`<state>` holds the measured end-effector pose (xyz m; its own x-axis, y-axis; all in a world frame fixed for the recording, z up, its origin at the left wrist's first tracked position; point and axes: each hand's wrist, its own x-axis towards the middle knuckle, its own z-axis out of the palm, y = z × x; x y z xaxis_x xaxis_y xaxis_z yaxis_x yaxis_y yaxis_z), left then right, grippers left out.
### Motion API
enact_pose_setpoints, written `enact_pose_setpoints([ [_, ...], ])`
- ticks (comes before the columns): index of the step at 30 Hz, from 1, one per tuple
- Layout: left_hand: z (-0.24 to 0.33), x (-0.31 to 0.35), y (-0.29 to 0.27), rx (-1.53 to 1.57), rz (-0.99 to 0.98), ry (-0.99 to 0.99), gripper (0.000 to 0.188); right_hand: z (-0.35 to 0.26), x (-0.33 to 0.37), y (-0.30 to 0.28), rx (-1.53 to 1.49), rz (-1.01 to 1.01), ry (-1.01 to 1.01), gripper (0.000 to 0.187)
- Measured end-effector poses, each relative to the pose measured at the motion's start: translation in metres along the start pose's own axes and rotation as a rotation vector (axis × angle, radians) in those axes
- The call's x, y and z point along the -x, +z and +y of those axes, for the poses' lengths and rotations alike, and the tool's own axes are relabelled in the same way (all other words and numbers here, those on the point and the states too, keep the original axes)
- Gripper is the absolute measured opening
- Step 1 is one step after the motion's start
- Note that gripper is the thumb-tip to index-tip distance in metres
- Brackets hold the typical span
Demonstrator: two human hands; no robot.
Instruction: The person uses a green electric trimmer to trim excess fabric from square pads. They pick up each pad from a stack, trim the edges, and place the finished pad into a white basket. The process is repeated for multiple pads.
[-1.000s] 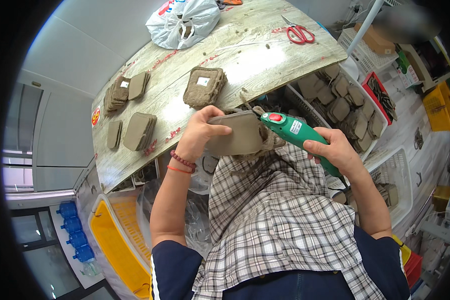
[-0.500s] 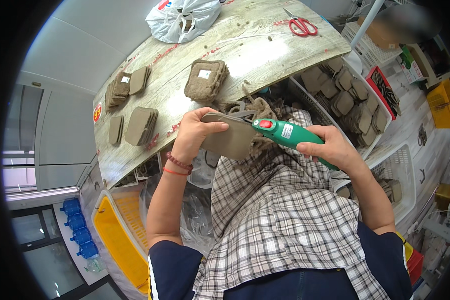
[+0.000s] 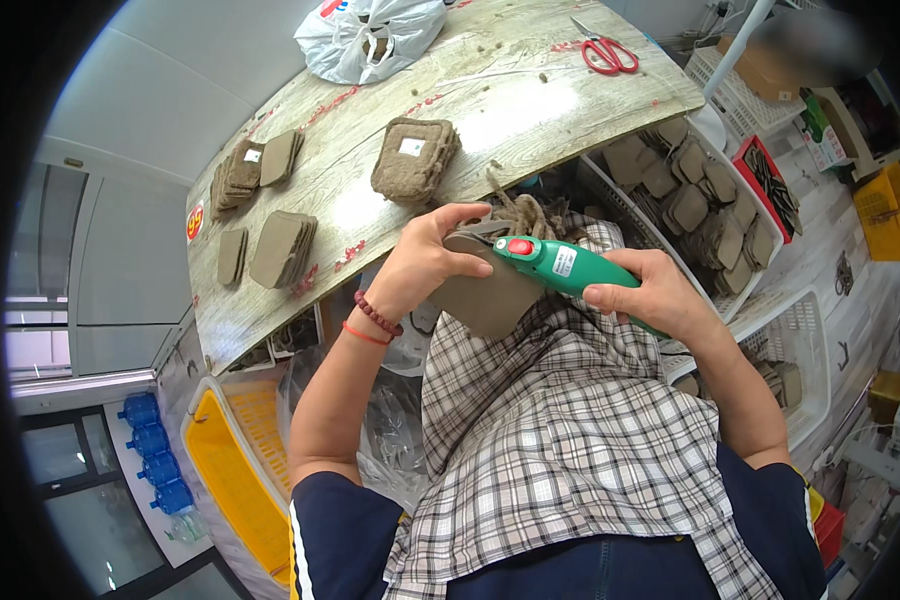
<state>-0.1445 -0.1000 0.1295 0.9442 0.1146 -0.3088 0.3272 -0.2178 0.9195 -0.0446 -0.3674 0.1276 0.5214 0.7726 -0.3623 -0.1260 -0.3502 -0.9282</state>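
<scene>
My right hand (image 3: 655,295) is wrapped round a green electric cutter (image 3: 595,268) with a red switch. My left hand (image 3: 435,255) pinches a flat grey-brown pad (image 3: 490,300) with rounded corners between thumb and fingers, above my lap. The cutter's head meets the pad's far edge close to my left fingertips. Brown fuzzy trimmings (image 3: 523,212) hang just beyond the cutter. A checked apron (image 3: 570,400) covers my lap below the pad.
Stacks of similar pads (image 3: 415,160) stand on the wooden table (image 3: 340,130), with red-handled scissors (image 3: 608,55) and a white plastic bag (image 3: 370,40). A crate of pads (image 3: 765,240) is at right; a yellow crate (image 3: 235,490) is at lower left.
The pad has turned in my left hand, which has shifted right and grips it nearer the cutter. The cutter has moved slightly left along the pad's edge.
</scene>
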Motion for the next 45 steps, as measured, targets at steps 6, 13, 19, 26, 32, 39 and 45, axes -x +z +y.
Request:
enact_pose_setpoints([
  [6, -0.011, -0.009, 0.0, -0.09, -0.018, 0.102, 0.088, -0.001, -0.012, -0.001, -0.053, -0.055, 0.002, 0.032],
  [13, -0.017, -0.009, -0.011, 0.202, 0.019, -0.019, 0.081, 0.014, -0.021, -0.001, -0.203, 0.036, -0.046, 0.037],
  [19, -0.02, -0.003, -0.028, 0.392, 0.039, -0.035, 0.051, 0.013, -0.003, -0.011, 0.051, 0.059, -0.027, 0.038],
  [26, -0.018, -0.005, -0.022, 0.448, 0.062, -0.153, 0.02, 0.009, 0.0, -0.001, 0.027, 0.076, -0.051, 0.035],
  [32, -0.013, -0.007, -0.013, 0.333, -0.022, -0.22, 0.016, 0.003, -0.006, 0.003, 0.023, 0.049, -0.064, 0.033],
  [39, -0.008, -0.011, 0.002, 0.288, -0.078, -0.199, 0.014, 0.0, -0.017, 0.004, -0.071, -0.019, -0.076, 0.034],
  [45, -0.023, 0.0, -0.017, 0.533, 0.124, -0.089, 0.016, 0.015, 0.006, -0.01, 0.122, 0.131, -0.033, 0.041],
])
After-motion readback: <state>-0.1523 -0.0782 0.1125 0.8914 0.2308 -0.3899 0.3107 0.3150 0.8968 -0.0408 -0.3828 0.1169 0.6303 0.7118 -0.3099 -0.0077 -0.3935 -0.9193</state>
